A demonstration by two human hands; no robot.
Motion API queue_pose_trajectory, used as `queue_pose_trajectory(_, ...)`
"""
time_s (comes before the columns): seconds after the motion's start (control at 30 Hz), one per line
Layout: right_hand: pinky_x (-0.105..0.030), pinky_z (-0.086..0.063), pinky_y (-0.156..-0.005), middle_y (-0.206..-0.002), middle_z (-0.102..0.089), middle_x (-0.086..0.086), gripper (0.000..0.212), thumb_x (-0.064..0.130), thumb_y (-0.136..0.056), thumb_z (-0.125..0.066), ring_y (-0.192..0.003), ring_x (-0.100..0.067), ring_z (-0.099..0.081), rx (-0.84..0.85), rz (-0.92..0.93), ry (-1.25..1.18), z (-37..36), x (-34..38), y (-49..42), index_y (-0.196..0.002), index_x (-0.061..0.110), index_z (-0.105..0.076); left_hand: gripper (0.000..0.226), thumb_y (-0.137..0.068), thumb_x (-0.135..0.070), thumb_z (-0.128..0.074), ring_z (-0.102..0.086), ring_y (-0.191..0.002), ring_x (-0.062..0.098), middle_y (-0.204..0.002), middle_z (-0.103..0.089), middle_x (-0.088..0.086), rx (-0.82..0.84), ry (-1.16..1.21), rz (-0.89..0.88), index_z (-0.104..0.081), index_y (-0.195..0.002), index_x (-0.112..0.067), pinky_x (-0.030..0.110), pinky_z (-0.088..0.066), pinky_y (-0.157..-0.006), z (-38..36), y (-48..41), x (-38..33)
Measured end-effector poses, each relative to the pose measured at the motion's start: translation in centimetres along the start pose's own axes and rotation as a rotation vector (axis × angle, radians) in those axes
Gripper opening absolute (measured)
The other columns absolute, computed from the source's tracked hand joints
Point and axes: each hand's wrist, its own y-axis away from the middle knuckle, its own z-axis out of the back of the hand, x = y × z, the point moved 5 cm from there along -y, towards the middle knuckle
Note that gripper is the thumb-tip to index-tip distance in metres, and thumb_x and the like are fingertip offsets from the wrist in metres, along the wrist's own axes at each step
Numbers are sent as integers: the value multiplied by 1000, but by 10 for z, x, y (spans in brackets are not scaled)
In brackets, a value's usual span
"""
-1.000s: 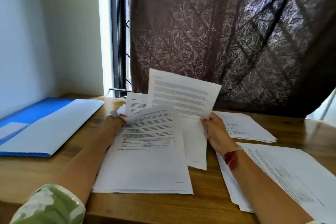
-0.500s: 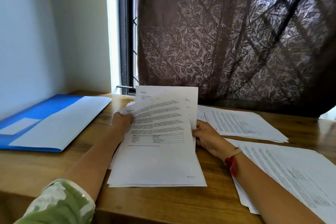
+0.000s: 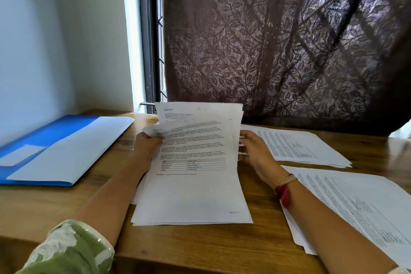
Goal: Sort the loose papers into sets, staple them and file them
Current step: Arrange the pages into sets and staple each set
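Left hand (image 3: 146,147) tight on the paper stack (image 3: 191,196), right hand (image 3: 255,153) flat-fingered at its now squarer edge.

The wooden table (image 3: 33,207) bears a blue folder (image 3: 55,131) and 3 paper stacks (image 3: 191,202).

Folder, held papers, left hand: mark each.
folder (image 3: 55,131): head view, blue cover.
held papers (image 3: 191,193): head view, top sheet's blank lower half.
left hand (image 3: 145,147): head view, back of hand.
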Motion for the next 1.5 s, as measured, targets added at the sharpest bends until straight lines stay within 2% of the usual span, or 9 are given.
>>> queue_pose_trajectory(0.17, -23, -52, -79, -116, -59, -3, 19, 26, -100, -47, -103, -18, -59, -279, 98, 12, 29, 0, -3, -115, 18, -55, 46, -60, -4, -61, -62, -94, 38, -99, -65, 24, -39, 78, -38, -62, -105, 4, 50, -51, -87, 1, 2, 0)
queue_pose_trajectory(0.3, -33, -49, -95, -121, -56, 1, 21, 34, -95, -57, -113, -20, -54, -210, 16, 77, 26, -10, -7, -113, 24, -55, 30, -57, -5, -60, -62, -93, 35, -97, -65, 21, 15, 133, -36, -69, -86, -9, 51, -50, -90, -4, 5, -4)
queue_pose_trajectory(0.57, -42, -52, -94, -114, -51, 3, 69, 24, -81, -75, -109, -24, -55, -63, -133, 155, 4, -13, 3, -136, 33, -32, 34, -84, 17, -40, -67, -65, 17, -70, -70, 2, 167, 176, 1, -62, -81, -9, 25, -53, -52, -20, 11, -7)
queue_pose_trajectory(0.73, -34, -57, -73, -102, -67, -5, 31, 11, -84, -70, -93, -25, -65, -117, -183, 53, 9, -13, 3, -113, 13, -58, 37, -84, 18, -39, -67, -65, 14, -66, -70, -1, 162, 197, 12, -62, -88, -10, 27, -55, -58, -22, 7, -4)
queue_pose_trajectory(0.9, -20, -50, -55, -87, -71, 3, 13, 17, -83, -73, -75, -14, -68, -213, -1, 57, 18, -5, 2, -93, 11, -67, 26, -91, 6, -47, -66, -59, 13, -64, -67, 0, 211, 150, 16, -60, -76, -9, 22, -48, -43, -28, 12, -6)
queue_pose_trajectory(1.0, -19, -52, -58, -92, -73, 4, 16, 23, -86, -70, -76, -14, -70, -232, 77, 47, 19, -3, 2, -92, 9, -69, 41, -92, 2, -51, -66, -60, 15, -66, -67, 2, 213, 157, 24, -64, -59, -16, 24, -49, -43, -27, 9, -5)
queue_pose_trajectory(1.17, -18, -50, -58, -88, -73, 2, 20, 26, -93, -61, -76, -14, -67, -195, 86, 54, 19, -6, 3, -96, 10, -71, 30, -89, 12, -44, -70, -63, 16, -70, -72, 1, 188, 191, 16, -62, -90, -11, 27, -54, -48, -26, 10, -3)
queue_pose_trajectory(1.33, -40, -58, -80, -96, -73, -4, 22, 23, -98, -51, -89, -27, -67, -155, 73, 27, 14, -4, 3, -98, 14, -71, 32, -80, 19, -48, -70, -68, 17, -72, -73, 2, 235, 227, -21, -64, -90, -7, 27, -57, -55, -26, 12, -3)
queue_pose_trajectory(1.5, -44, -58, -79, -95, -73, -11, 22, 18, -97, -51, -87, -29, -68, -168, 39, -48, 13, -6, 4, -102, 2, -67, 29, -76, 13, -56, -71, -77, 21, -84, -75, 6, 276, 233, -44, -63, -99, -3, 32, -59, -68, -28, 9, 0)
